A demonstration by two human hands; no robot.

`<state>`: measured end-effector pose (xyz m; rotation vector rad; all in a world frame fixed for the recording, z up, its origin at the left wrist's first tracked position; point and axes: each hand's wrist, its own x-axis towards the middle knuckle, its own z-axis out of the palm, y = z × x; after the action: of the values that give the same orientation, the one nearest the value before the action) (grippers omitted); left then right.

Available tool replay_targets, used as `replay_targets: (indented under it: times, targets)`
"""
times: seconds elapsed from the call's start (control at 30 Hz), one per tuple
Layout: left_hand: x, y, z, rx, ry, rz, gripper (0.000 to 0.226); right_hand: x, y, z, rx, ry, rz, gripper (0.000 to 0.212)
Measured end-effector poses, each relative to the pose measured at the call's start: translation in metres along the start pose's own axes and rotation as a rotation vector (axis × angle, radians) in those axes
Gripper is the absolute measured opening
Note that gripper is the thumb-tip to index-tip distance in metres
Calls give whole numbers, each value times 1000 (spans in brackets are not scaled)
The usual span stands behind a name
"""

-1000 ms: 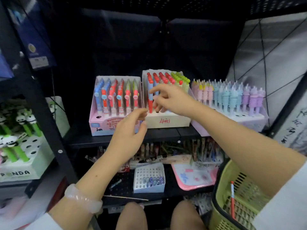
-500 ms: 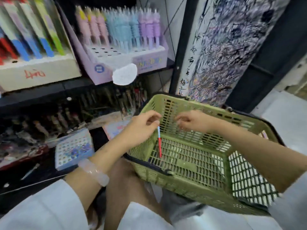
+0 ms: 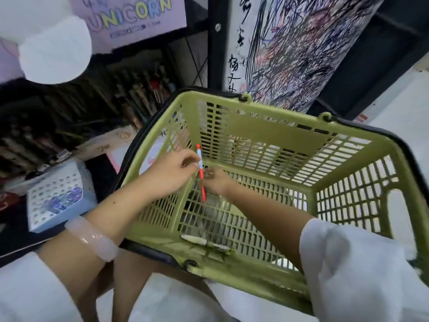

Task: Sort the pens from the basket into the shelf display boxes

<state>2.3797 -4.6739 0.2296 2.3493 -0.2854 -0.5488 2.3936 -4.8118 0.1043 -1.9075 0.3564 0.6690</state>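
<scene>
right hand (image 3: 217, 180): fingertips sit behind the red pen (image 3: 201, 175), so whether they touch it cannot be told.
green basket (image 3: 274, 133): right side cut off by the picture's edge.
lilac display box (image 3: 130, 19): only the lower front shows (the top is cut off).
pens on the lower shelf (image 3: 144, 87): dark and blurred, kinds unreadable.
pale object on the basket floor (image 3: 193, 239): too blurred to identify.

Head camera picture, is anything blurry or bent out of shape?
Head view: wide-angle bending curves the green basket rim and the shelf post; the near sleeves and the dark lower shelf smear softly; the red pen between the left hand and right hand stays fairly sharp.
</scene>
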Motion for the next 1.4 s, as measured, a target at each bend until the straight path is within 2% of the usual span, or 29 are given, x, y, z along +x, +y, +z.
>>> replay_targets:
  times: [0.1, 0.2, 0.27, 0.33, 0.4, 0.43, 0.63, 0.7, 0.8, 0.87, 0.97, 1.0, 1.07, 1.13, 1.2, 1.27, 1.33, 1.4]
  targets:
    - [-1, 0, 1, -12, 21, -8, 21, 10, 0, 11, -2, 62, -15, 19]
    - [-1, 1, 0, -35, 61, -24, 20, 5, -1, 9, -182, 75, -104, 3]
    - [0, 2, -1, -52, 91, -27, 19, -7, 2, 3, -416, 21, -231, 2]
    - [1, 2, 0, -70, 89, -6, 19, -26, 11, 0, -668, -177, -330, 3]
    - [2, 2, 1, -68, 82, 11, 20, -43, 26, 6, -854, -377, -333, 12]
    - [2, 2, 1, -69, 80, 11, 21, -49, 34, 11, -916, -423, -322, 15]
    - [-5, 3, -3, -107, 78, 46, 23, -63, 49, 38, -1078, -299, -276, 14]
    - [-9, 3, -8, -106, 92, 88, 21, -65, 35, 29, -976, -314, -233, 10]
    - [-18, 4, -20, -47, 191, 155, 24, -73, -3, -3, -559, -311, -142, 9]
    - [-24, 4, -28, 128, 242, 223, 35, -85, -36, -24, -222, -307, -123, 12]
    - [-37, 5, -37, 367, 158, 399, 44, -109, -82, -36, 98, -310, -155, 24]
    - [-42, 6, -39, 447, 156, 437, 43, -117, -96, -36, 176, -333, -169, 27]
    - [-50, 10, -49, 627, 258, 472, 37, -133, -118, -34, 257, -377, -205, 27]
    - [-62, 14, -64, 702, 336, 480, 22, -145, -135, -32, 333, -363, -241, 25]
    - [-77, 12, -79, 581, 332, 453, 10, -156, -153, -29, 407, -277, -316, 26]
    - [-94, 5, -88, 366, 350, 360, 15, -166, -172, -21, 471, -186, -405, 27]
    - [-108, -1, -90, 55, 464, 297, 14, -174, -188, -8, 493, -134, -515, 32]
    - [-119, -4, -94, -272, 532, 242, 22, -181, -203, 11, 411, -91, -638, 36]
